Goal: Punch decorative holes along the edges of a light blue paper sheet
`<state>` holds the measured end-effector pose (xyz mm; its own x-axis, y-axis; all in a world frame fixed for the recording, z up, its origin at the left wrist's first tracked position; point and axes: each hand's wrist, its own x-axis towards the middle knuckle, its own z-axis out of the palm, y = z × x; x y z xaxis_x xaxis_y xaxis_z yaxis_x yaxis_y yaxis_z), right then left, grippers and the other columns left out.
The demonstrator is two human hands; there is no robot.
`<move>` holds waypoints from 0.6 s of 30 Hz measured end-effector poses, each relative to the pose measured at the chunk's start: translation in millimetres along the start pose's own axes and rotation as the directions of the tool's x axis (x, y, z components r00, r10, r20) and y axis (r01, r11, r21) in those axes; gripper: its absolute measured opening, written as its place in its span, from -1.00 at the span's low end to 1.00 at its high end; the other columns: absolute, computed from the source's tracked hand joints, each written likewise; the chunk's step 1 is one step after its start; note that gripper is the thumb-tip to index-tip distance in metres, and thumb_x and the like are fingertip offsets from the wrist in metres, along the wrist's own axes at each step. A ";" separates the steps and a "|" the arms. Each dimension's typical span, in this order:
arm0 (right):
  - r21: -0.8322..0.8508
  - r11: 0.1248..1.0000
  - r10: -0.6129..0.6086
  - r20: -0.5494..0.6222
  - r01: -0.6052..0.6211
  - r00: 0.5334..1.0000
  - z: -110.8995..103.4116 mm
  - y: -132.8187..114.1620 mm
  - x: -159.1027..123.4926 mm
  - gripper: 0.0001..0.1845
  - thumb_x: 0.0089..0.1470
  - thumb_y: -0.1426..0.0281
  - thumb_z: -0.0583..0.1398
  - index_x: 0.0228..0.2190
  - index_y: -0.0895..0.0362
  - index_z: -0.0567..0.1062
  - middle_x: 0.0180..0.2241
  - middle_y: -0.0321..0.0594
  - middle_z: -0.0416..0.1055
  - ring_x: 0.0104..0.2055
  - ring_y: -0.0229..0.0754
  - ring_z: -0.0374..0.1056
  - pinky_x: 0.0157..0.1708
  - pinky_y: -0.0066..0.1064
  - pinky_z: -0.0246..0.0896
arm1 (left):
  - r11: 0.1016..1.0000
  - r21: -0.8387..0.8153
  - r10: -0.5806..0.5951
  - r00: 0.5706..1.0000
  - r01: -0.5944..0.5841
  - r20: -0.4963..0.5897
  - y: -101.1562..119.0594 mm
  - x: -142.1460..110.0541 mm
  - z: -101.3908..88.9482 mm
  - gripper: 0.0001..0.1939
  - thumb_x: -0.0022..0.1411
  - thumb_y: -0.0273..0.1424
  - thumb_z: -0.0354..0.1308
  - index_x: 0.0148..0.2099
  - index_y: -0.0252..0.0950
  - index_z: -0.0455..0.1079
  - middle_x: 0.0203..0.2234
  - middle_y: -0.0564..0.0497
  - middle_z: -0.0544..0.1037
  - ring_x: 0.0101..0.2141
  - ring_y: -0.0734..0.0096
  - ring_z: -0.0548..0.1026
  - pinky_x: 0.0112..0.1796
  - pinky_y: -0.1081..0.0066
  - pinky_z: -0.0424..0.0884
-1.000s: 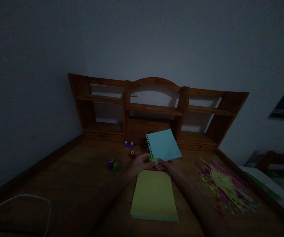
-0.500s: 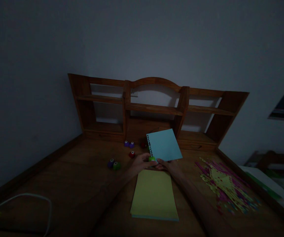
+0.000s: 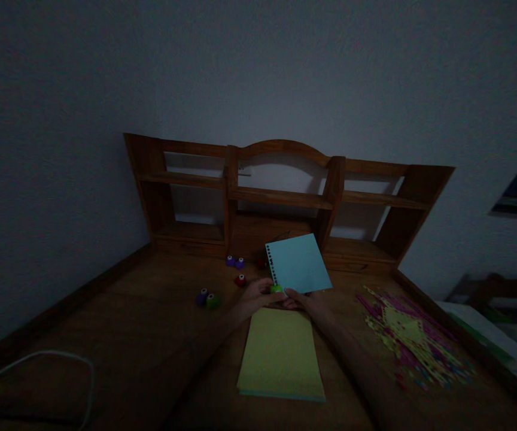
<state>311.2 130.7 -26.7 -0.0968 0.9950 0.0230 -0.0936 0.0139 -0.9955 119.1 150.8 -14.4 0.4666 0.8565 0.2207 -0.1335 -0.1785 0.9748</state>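
At the centre of the desk my left hand (image 3: 257, 294) is closed around a small bright green craft punch (image 3: 276, 289). The fingers of my right hand (image 3: 302, 299) pinch the near edge of a light blue sheet (image 3: 298, 263). That sheet is raised and tilted, and a row of small punched holes runs down its left edge to the green punch. Whether its corner sits inside the punch is too dark to tell. A stack of yellow paper (image 3: 280, 353), with blue showing at its bottom edge, lies just below my hands.
Left of my hands stand a red punch (image 3: 240, 281), two purple punches (image 3: 234, 261), and a purple punch (image 3: 202, 296) beside a green punch (image 3: 212, 301). Punched paper strips (image 3: 408, 335) are heaped at the right. A wooden shelf (image 3: 280, 196) backs the desk; a white cable (image 3: 61, 354) lies front left.
The blue sheet has shifted and tilted very slightly in my hands. Both hands stay almost in place, and nothing else has visibly moved.
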 end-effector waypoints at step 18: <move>-0.107 0.994 0.044 0.060 -0.037 0.997 6.2 -8.8 -7.8 -0.58 -0.17 0.03 0.30 -0.49 0.16 0.54 -0.46 -0.12 0.54 -0.42 -0.04 0.46 -0.29 -0.25 0.36 | 0.999 0.023 -0.033 0.998 0.034 -0.061 4.3 -1.5 -3.6 -0.60 -0.15 -0.22 0.40 -0.33 -0.34 0.38 -0.40 -0.01 0.52 -0.41 0.41 0.46 -0.42 0.49 0.32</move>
<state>306.6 122.2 -17.5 -0.1603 0.9869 -0.0149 0.0168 -0.0123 -0.9998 114.7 150.5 -10.7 0.4164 0.8899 0.1862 -0.0971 -0.1602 0.9823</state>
